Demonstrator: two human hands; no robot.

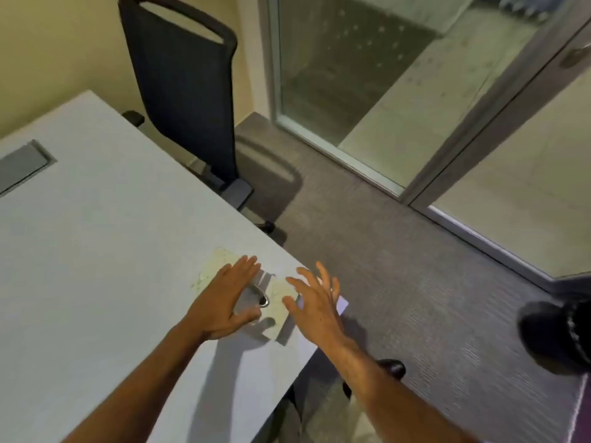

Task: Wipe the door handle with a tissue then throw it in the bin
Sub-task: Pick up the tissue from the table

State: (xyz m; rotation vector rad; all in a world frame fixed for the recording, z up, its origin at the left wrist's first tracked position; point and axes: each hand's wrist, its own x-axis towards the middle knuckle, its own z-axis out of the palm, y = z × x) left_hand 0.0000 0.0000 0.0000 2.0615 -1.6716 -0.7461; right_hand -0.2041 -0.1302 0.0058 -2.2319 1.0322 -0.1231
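Note:
A pale, flat tissue pack (220,263) with a grey middle and an oval opening lies at the near right corner of the white table (96,251). My left hand (227,298) lies on the pack, fingers straight and thumb hooked around its near side. My right hand (316,302) hovers just to the right of it over the pack's right end, fingers spread, holding nothing. The door handle (575,57) is a blurred metal lever at the far top right, on a glass door (511,155) with a grey frame.
A dark blue office chair (185,97) stands pushed against the table's far right edge. Grey carpet (399,266) stretches between the table and the glass door. A dark round object (556,337) sits on the floor at the right edge. A grey cable hatch (22,164) is set into the table.

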